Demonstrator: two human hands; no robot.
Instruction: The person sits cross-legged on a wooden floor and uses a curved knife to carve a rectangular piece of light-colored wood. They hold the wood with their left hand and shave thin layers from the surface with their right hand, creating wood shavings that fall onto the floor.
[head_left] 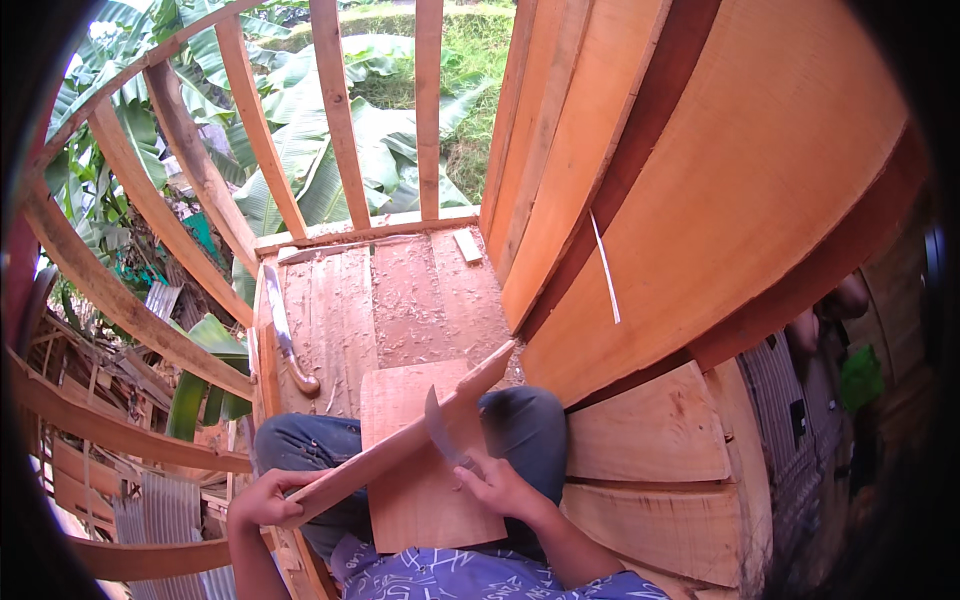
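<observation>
My left hand (268, 499) is closed around the near end of a long wooden slat (385, 446), which slants up to the right across my lap. In my right hand (490, 486) is a knife with a curved blade (438, 425); its handle is mostly hidden in the fist. The blade stands beside the slat's edge, and whether it touches the wood I cannot tell. Under both lies a wide flat board (408, 510), resting over my crossed legs.
A machete (278, 310) with a wooden handle lies along the left edge of the plank floor (405, 290). Wood shavings and a small wood block (467, 246) lie farther off. Upright slats (340, 110) rail the far and left sides; a plank wall (740, 170) rises at the right.
</observation>
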